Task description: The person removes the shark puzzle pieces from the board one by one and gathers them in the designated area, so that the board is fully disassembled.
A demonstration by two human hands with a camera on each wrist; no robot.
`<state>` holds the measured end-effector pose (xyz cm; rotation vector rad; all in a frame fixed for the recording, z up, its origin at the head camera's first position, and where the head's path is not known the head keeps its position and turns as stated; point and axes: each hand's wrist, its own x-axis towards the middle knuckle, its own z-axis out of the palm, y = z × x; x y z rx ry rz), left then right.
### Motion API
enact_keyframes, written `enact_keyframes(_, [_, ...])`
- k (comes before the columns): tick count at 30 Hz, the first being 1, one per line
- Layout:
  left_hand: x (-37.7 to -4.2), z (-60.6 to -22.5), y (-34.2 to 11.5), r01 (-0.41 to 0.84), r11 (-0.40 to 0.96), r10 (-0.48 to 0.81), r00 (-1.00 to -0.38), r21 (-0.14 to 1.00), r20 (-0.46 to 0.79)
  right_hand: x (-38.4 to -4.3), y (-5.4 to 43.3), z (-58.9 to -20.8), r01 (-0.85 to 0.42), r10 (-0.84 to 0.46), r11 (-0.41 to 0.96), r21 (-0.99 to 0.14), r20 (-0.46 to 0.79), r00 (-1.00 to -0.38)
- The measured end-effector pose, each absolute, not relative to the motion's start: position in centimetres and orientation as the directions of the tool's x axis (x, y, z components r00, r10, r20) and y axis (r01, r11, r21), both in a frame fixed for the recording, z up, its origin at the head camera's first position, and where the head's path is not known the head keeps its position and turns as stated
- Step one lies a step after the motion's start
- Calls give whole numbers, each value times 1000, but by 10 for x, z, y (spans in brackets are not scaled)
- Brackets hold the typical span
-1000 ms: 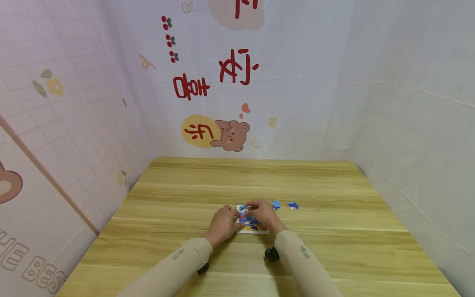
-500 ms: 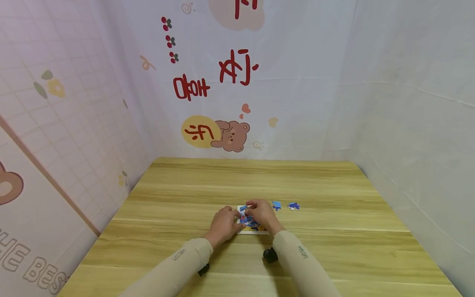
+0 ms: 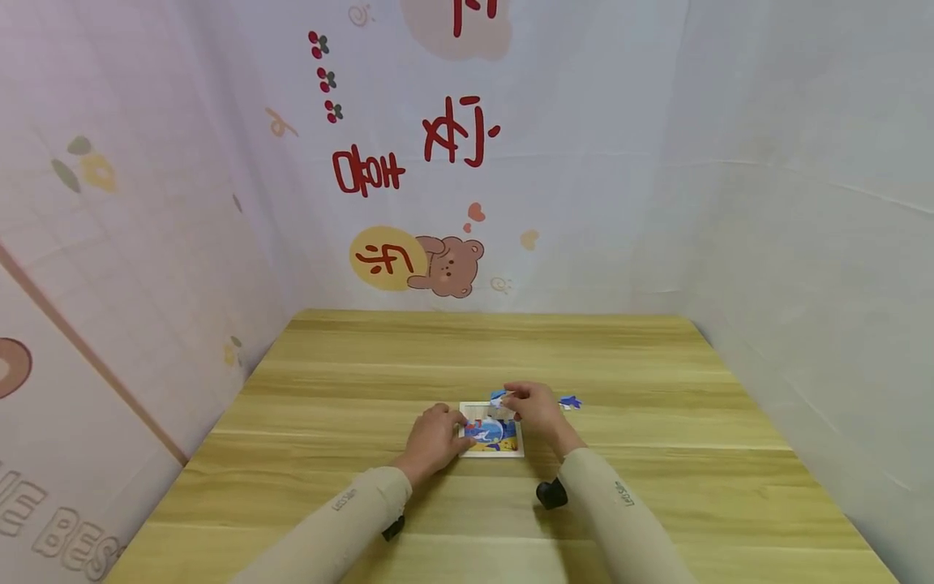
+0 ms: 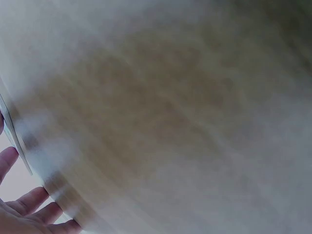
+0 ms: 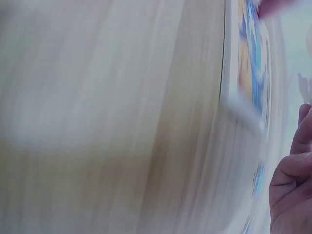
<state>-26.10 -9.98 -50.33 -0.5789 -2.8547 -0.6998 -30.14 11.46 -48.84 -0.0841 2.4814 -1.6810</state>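
Note:
A small white-framed jigsaw puzzle (image 3: 492, 454) with a blue and yellow sea picture lies flat on the table. My left hand (image 3: 435, 438) rests at its left edge, with the fingertips and thumb touching the frame. My right hand (image 3: 536, 410) pinches a blue and white puzzle piece (image 3: 499, 397) just above the frame's far edge. Under that piece, the upper left of the frame shows a pale bare patch. A dark blue puzzle piece (image 3: 571, 402) lies on the table to the right of my right hand. The right wrist view shows the frame's corner (image 5: 239, 114), blurred.
The wood-grain table (image 3: 350, 365) reaches back to a white printed cloth wall (image 3: 584, 203). Similar cloth stands at the left and right. Black wrist cameras (image 3: 551, 493) hang below both sleeves.
My right hand has lifted from the puzzle and moved slightly right and away, with a piece pinched in it. The frame's upper left, blue before, now shows pale. My left hand stays.

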Motion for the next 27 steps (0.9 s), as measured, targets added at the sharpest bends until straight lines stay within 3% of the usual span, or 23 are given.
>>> enact_keyframes(10, [-264, -508, -108, 373, 824, 312, -927, 427, 207, -291, 172, -499, 48, -94, 437, -898, -98, -991])
enact_keyframes(27, [-263, -503, -100, 353, 820, 314, -936, 451, 162, -285, 181, -511, 55, -72, 481, -875, -102, -992])
